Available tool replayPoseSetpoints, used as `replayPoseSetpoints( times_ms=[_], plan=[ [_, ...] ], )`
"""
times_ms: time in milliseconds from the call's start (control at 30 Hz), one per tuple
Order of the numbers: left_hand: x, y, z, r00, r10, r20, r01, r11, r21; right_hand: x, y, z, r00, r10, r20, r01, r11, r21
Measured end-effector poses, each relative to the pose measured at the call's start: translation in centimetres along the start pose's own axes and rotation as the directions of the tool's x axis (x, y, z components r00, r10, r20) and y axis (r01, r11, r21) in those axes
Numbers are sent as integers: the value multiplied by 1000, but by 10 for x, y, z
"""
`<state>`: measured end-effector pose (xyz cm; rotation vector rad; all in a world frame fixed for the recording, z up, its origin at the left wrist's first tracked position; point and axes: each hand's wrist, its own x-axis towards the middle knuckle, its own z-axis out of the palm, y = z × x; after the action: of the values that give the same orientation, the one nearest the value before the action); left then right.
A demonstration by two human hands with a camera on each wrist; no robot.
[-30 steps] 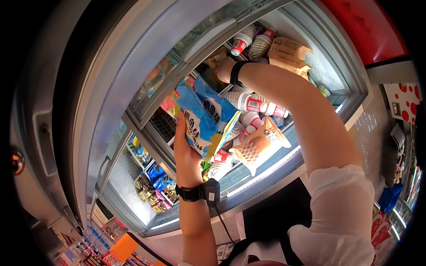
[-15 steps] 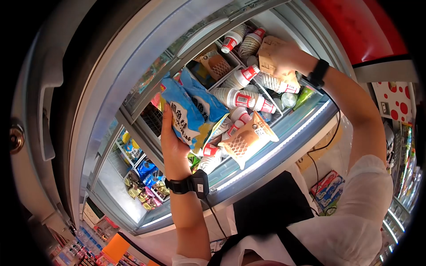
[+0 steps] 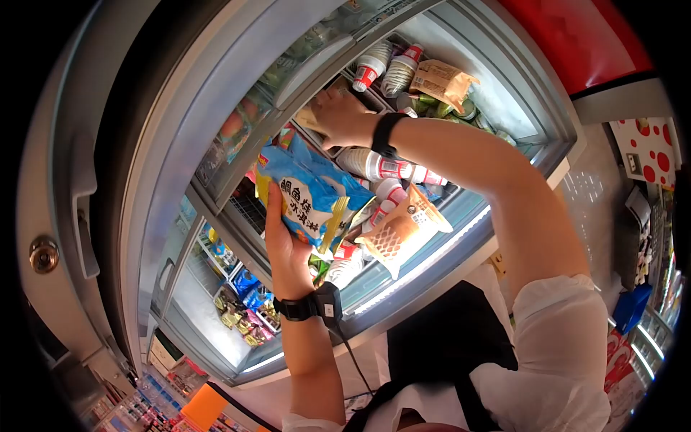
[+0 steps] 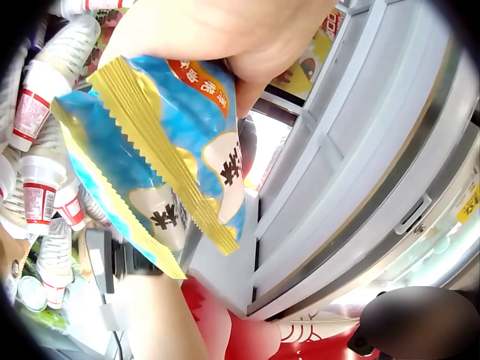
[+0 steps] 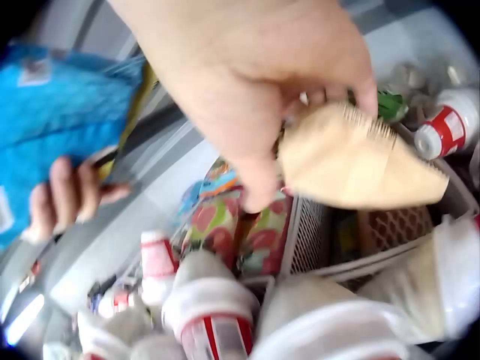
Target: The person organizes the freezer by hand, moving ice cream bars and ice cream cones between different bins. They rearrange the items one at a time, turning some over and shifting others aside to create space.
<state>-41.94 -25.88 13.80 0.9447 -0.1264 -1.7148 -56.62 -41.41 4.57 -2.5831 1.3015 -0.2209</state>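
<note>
- My left hand (image 3: 290,261) grasps two blue bags (image 3: 306,189), thumb along their side; half a second ago both printed fronts faced up, and now one bag leans over and partly covers the other.
- My right hand (image 3: 347,119) is just past the top of the blue bags, fingers curled on a brown paper packet (image 5: 360,161); a half-second earlier it was well apart from them, at the far end of the freezer (image 3: 504,86).
- That packet is above a mesh basket (image 5: 311,236), beyond the blue bags; the right wrist view is blurred.
- Another paper packet (image 3: 445,81), previously under my hand, now shows well to the right of the blue bags.
- A waffle-print packet (image 3: 407,227) lies near the bottom of the blue bags, unmoved.
- Cones (image 3: 374,164) with red-and-white ends lie just right of the blue bags, as before.
</note>
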Motion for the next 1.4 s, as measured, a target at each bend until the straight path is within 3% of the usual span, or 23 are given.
replayPoseSetpoints(
  times_ms=[100, 200, 367, 400, 533, 633, 667, 767, 800, 833, 900, 967, 1000, 1033, 1067, 1100, 1133, 1233, 1267, 1300, 1333, 1367, 1400],
  plan=[
    [-4, 1, 1, 1000, 17, -13, -17, 1000, 15, 40, 26, 14, 925, -101, 365, -16, 952, 305],
    [-4, 3, -2, 1000, 10, 8, -10, 1000, -3, 56, 54, 59, 947, -235, 218, 184, 955, 231],
    [-5, 4, 0, 1000, 26, 6, -26, 1000, -8, 48, 29, 36, 959, -122, 257, 88, 986, 139],
    [-5, 4, 1, 998, 4, 59, -3, 1000, -11, 53, 29, 39, 956, -111, 273, 78, 989, 129],
    [-8, 3, 11, 999, 1, 45, -1, 1000, -6, 53, 8, 48, 935, -120, 333, 157, 984, -86],
    [-5, 1, 8, 999, 24, 25, -25, 999, 28, 47, -21, 36, 867, 174, 466, -70, 970, -233],
    [-4, -1, 9, 1000, 20, 10, -20, 999, 35, 51, -24, 41, 826, 195, 529, -103, 975, -198],
    [-6, -3, 12, 999, 12, -30, -10, 998, 61, 69, -12, 72, 806, 293, 514, -337, 941, -9],
    [-6, -3, 13, 1000, 0, -12, 0, 999, 43, 73, 8, 101, 905, 248, 346, -326, 927, 188],
    [-5, -2, 13, 999, 14, -35, -12, 999, 47, 65, 16, 88, 967, 192, 165, -241, 899, 365],
    [-4, -1, 9, 995, 43, -95, -39, 998, 42, 47, 40, 22, 993, 18, 117, -66, 904, 423],
    [0, 0, 0, 994, 59, -94, -58, 998, 20, 14, 60, -29, 972, 170, 164, -223, 890, 399],
    [0, 1, -4, 995, 55, -88, -53, 998, 26, -6, 75, -38, 972, 214, 98, -232, 944, 234],
    [0, 2, -5, 995, 52, -83, -50, 998, 33, -19, 95, -49, 929, 331, 167, -318, 943, -101],
    [0, 2, -2, 995, 49, -85, -47, 999, 26, -45, 110, -69, 919, 341, 200, -291, 926, -241],
    [-1, 3, 0, 996, 44, -74, -43, 999, 13, -70, 122, -71, 926, 378, 4, -344, 846, -407],
    [-1, 3, 1, 997, 40, -61, -39, 999, 2, -89, 138, -67, 891, 438, 117, -330, 803, -495],
    [0, -1, 4, 997, 56, -52, -56, 998, -5, -101, 128, -87, 827, 532, 183, -440, 815, -376],
    [-1, -2, 5, 997, 66, -45, -66, 998, -4, -106, 117, -95, 879, 469, 80, -429, 854, -295],
    [-2, -2, 5, 996, 77, -38, -77, 997, -2, -102, 96, -110, 844, 522, 122, -491, 844, -214],
    [-1, -2, 2, 997, 75, -23, -75, 997, -20, -92, 92, -112, 827, 504, 251, -496, 863, -97],
    [0, -2, 0, 997, 71, -34, -71, 997, -11, -84, 83, -117, 822, 423, 381, -511, 843, 169],
    [2, -2, -2, 997, 68, -41, -68, 998, -1, -76, 74, -123, 798, 329, 504, -562, 707, 428]
  ],
)
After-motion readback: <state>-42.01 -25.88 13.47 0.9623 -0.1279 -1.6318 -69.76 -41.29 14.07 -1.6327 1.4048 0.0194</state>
